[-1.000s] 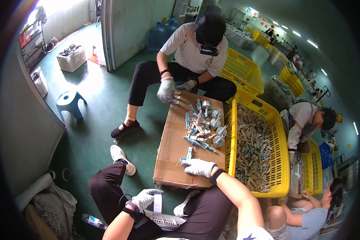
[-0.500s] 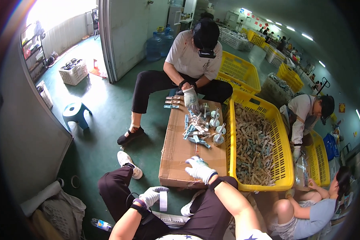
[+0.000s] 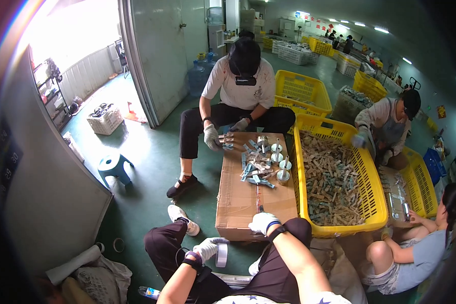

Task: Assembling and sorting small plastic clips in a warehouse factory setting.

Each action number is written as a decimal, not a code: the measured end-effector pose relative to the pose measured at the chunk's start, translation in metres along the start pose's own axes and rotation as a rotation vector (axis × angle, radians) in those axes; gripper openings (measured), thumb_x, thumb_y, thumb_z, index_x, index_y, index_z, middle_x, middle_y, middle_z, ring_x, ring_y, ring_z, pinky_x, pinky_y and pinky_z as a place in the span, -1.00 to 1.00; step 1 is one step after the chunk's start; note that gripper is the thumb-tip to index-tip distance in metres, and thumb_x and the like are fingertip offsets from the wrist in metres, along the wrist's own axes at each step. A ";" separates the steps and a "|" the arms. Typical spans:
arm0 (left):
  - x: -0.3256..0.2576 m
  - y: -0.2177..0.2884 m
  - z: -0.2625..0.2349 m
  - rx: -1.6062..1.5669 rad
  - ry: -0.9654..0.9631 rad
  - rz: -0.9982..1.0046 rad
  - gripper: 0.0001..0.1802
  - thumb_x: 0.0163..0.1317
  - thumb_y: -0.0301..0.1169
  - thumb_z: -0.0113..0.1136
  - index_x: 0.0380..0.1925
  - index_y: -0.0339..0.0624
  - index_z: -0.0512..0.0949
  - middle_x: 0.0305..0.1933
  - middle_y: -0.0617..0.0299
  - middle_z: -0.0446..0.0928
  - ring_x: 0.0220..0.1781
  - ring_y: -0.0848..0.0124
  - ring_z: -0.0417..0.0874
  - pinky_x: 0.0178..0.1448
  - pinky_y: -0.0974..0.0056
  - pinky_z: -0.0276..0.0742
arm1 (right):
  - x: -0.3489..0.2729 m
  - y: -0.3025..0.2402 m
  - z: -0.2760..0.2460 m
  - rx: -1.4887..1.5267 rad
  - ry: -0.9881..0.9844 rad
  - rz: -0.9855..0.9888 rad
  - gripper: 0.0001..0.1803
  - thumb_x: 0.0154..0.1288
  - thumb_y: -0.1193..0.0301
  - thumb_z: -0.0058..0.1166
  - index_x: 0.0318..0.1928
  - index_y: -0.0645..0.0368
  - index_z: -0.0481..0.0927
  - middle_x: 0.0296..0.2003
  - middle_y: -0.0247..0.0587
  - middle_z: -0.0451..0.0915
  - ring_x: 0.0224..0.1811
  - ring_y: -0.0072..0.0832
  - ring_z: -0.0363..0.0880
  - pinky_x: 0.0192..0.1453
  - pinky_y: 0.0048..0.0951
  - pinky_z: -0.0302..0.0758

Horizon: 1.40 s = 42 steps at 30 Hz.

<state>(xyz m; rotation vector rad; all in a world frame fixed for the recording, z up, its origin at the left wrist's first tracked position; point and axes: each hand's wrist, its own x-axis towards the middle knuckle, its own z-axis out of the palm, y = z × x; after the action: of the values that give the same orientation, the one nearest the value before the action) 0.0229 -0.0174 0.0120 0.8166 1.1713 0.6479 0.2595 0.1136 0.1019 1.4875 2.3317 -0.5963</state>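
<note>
My left hand [image 3: 207, 249], in a pale work glove, is closed round a roll of white tape [image 3: 221, 255] above my left thigh. My gloved right hand [image 3: 264, 223] is at the near edge of a brown cardboard box [image 3: 238, 202], fingers curled in. A slim dark and reddish object [image 3: 260, 206] reaches from those fingers over the box top; its kind cannot be made out. Farther back on the box lies a pile of blue and pale clips [image 3: 256, 167], beside several round metal pieces with upright stems [image 3: 283, 175].
A yellow crate [image 3: 379, 202] full of clips stands right of the box. Opposite sits a co-worker [image 3: 238, 83], a gloved hand at several clips [image 3: 228, 141] along the box's left edge. Two people work at the right. A blue stool [image 3: 115, 167] stands left.
My right hand has gone from spread fingers over the box to curled fingers at its near edge. The co-worker's hands have parted. My view has shifted; my left hand still holds the tape.
</note>
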 end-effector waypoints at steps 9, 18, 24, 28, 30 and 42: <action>0.001 -0.003 0.005 -0.086 -0.001 0.036 -0.75 0.21 -0.58 0.16 -0.10 -0.20 0.63 -0.23 0.35 0.63 -0.24 0.52 0.59 -0.11 0.37 0.54 | -0.039 -0.047 0.033 0.273 0.564 -0.131 -0.31 0.19 0.01 0.05 0.20 0.25 0.39 0.24 0.06 0.34 0.32 -0.14 0.29 0.36 -0.06 0.21; -0.001 -0.012 0.006 -0.023 0.072 0.075 -0.76 0.20 -0.56 0.15 -0.12 -0.18 0.64 -0.20 0.31 0.64 -0.20 0.48 0.60 -0.06 0.35 0.53 | -0.022 -0.069 0.170 0.708 0.234 -0.098 -0.66 0.25 0.23 0.00 -0.12 0.22 0.60 -0.18 0.04 0.63 -0.08 -0.07 0.60 0.04 -0.20 0.49; 0.010 -0.018 0.010 -0.062 0.066 0.089 -0.78 0.18 -0.62 0.18 -0.16 -0.26 0.64 -0.21 0.27 0.65 -0.25 0.45 0.63 -0.09 0.35 0.58 | 0.018 -0.053 0.214 0.759 0.125 -0.169 -0.78 0.23 0.30 0.00 -0.30 0.14 0.64 -0.45 -0.04 0.63 -0.47 -0.18 0.49 -0.27 -0.25 0.47; 0.006 -0.020 0.004 -0.177 0.073 0.031 -0.82 0.18 -0.58 0.20 -0.20 -0.24 0.65 -0.25 0.28 0.66 -0.28 0.44 0.64 -0.13 0.33 0.58 | 0.018 -0.062 0.184 1.181 0.104 -0.161 -0.83 0.30 0.44 -0.04 -0.33 0.13 0.63 -0.44 -0.35 0.60 -0.43 -0.46 0.48 -0.26 -0.39 0.44; 0.002 -0.014 0.007 -0.111 0.066 0.027 -0.84 0.19 -0.54 0.22 -0.22 -0.20 0.67 -0.27 0.30 0.67 -0.31 0.46 0.63 -0.17 0.32 0.57 | 0.005 -0.061 0.179 1.435 -0.060 -0.029 -0.77 0.34 0.33 -0.06 -0.29 0.15 0.63 -0.56 -0.45 0.49 -0.57 -0.64 0.37 -0.48 -0.52 0.32; -0.043 0.046 0.037 0.250 0.059 0.024 -0.67 0.27 -0.43 -0.04 0.02 -0.17 0.51 -0.12 0.13 0.58 -0.14 0.25 0.59 -0.07 0.27 0.53 | 0.038 -0.029 0.265 1.164 -0.178 0.094 -0.76 0.29 0.20 -0.01 -0.32 0.05 0.61 -0.56 -0.35 0.52 -0.56 -0.50 0.42 -0.47 -0.42 0.37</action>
<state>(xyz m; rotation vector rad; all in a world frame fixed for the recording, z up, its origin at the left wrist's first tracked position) 0.0457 -0.0339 0.0795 1.0292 1.3147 0.5548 0.2271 -0.0006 -0.1402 1.7717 1.7397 -2.1710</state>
